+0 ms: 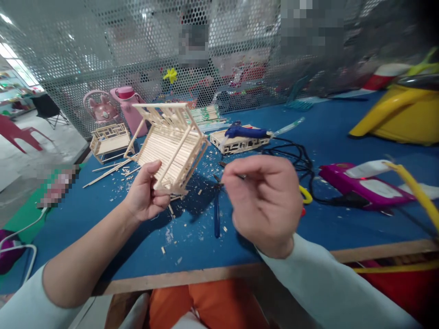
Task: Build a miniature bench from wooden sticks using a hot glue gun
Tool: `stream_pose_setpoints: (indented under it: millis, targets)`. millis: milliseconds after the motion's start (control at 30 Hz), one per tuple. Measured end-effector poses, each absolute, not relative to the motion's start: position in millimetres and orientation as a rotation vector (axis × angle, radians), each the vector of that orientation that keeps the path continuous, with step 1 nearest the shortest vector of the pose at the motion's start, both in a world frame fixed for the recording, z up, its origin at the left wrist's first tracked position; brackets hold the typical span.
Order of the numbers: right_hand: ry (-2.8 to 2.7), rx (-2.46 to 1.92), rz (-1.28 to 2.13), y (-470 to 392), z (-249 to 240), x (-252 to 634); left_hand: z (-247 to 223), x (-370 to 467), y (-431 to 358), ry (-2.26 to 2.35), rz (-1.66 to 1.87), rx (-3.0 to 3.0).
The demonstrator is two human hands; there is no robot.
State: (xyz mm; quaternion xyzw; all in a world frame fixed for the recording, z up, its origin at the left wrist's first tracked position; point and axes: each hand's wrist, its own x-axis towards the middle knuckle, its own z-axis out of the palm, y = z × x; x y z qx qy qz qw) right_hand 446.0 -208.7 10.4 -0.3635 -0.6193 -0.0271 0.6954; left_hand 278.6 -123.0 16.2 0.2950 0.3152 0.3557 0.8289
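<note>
My left hand (147, 194) grips a small model bed (161, 155) made of thin wooden sticks. It is tilted above the table, with its slatted base and railed frame turned toward me. My right hand (265, 201) is raised to the right of the model, apart from it, with thumb and fingers pinched together. Whatever those fingers hold, if anything, I cannot make out. Below and between the hands lies a tool with a blue handle (216, 214), probably pliers; my right hand partly covers the dark metal tips near it.
On the blue table (137, 256) are a smaller stick bench (111, 142), loose sticks (108, 173) and scraps. A blue glue gun (247, 131) rests on another stick frame (236, 145). Black cable, a purple device (370, 185), a yellow container (401, 112) and a pink bottle (129, 109) surround them.
</note>
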Motion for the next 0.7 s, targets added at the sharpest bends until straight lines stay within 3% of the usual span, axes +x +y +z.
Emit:
stream_pose_setpoints:
  millis: [400, 700]
  targets:
    - [-1.442, -0.982, -0.022, -148.5, 50.4, 494.2, 16.1, 273.5, -77.5, 0.909, 0.323, 0.674]
    - [-1.279, -1.023, 0.118, -150.9, 21.6, 495.6, 3.3, 270.4, -63.3, 1.174, 0.576, 0.997]
